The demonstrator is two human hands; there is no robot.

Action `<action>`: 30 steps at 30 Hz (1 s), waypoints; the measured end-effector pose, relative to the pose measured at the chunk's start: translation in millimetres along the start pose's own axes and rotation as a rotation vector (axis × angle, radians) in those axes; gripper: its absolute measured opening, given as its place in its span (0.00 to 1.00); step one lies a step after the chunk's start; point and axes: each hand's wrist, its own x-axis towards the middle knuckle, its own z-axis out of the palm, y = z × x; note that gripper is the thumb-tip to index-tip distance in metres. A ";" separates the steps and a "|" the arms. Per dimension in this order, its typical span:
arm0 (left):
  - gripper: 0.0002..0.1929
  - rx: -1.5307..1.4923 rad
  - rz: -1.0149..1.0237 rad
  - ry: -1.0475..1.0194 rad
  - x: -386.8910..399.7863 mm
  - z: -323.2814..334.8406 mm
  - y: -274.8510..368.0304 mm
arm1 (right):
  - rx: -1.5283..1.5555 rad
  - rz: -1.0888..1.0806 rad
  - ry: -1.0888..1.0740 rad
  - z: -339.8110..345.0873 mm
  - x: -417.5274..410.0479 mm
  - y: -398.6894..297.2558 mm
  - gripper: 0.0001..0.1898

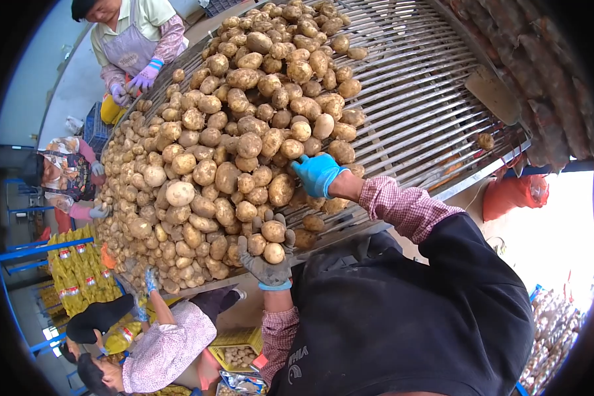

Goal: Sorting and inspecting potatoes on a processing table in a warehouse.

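Note:
My left hand (270, 265), in a grey-palmed work glove with a blue cuff, is turned palm up at the table's near edge. Three potatoes, one of them a round potato (273, 253), rest in it with the fingers curled around them. My right hand (321, 174), in a bright blue glove, reaches palm down to the right flank of a large heap of soil-marked potatoes (250, 146). Its fingertips are beside a potato (292, 148); its palm side is hidden, so I cannot tell whether it grips anything.
The heap lies on a slatted metal sorting table (406, 94). A flat scoop (492, 94) and one loose potato (485, 141) are at its right. Co-workers, including one in a lilac apron (128, 44), stand around the heap. Yellow mesh sacks (79, 272) and a yellow crate (251, 338) stand lower left.

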 end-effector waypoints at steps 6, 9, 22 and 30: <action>0.32 0.105 0.049 0.023 8.4 3.1 11.0 | 0.050 0.024 0.091 12.6 3.8 0.7 0.30; 0.34 0.127 0.042 -0.028 14.8 6.9 18.4 | 0.065 0.026 0.130 16.8 6.7 -1.6 0.31; 0.37 0.136 0.071 -0.003 13.3 9.4 31.4 | 0.619 -0.131 0.328 -21.6 14.6 -35.6 0.24; 0.37 0.231 0.078 0.094 17.8 12.7 31.9 | 0.526 -0.282 0.305 4.8 61.8 -72.2 0.31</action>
